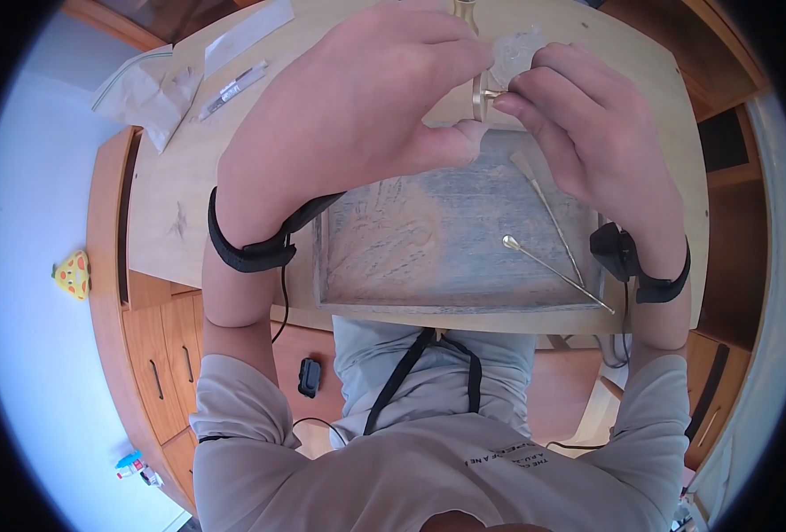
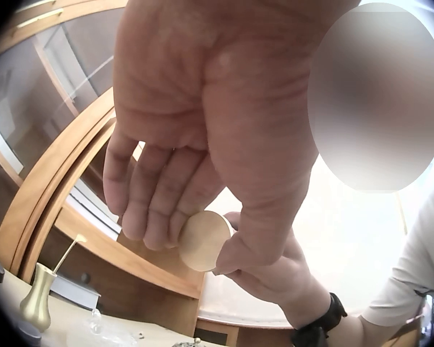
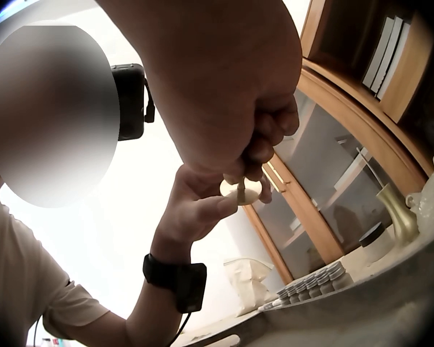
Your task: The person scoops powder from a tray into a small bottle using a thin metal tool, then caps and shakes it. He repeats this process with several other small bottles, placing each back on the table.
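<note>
Above the tray, both hands hold a round brass incense press [image 1: 479, 97], a flat disc with a short handle. My left hand [image 1: 349, 106] pinches the disc by its rim between thumb and fingers; the disc's smooth face [image 2: 205, 241] shows in the left wrist view. From the other side my right hand [image 1: 588, 120] grips the handle, fingers curled round it. Below lies a grey wooden tray [image 1: 455, 309], brownish powder [image 1: 380, 235] spread over its left part. A slim brass spoon [image 1: 548, 263] and a second thin brass tool with a flared end [image 1: 544, 199] lie on its right side.
Toward the back stand a brass vase [image 2: 37, 296] and a crumpled clear plastic wrap [image 1: 515, 55]. A zip bag [image 1: 149, 97], a pen-like tube [image 1: 233, 89] and a paper strip [image 1: 249, 34] lie at the left. Several small lidded jars [image 3: 311, 285] stand beyond the tray.
</note>
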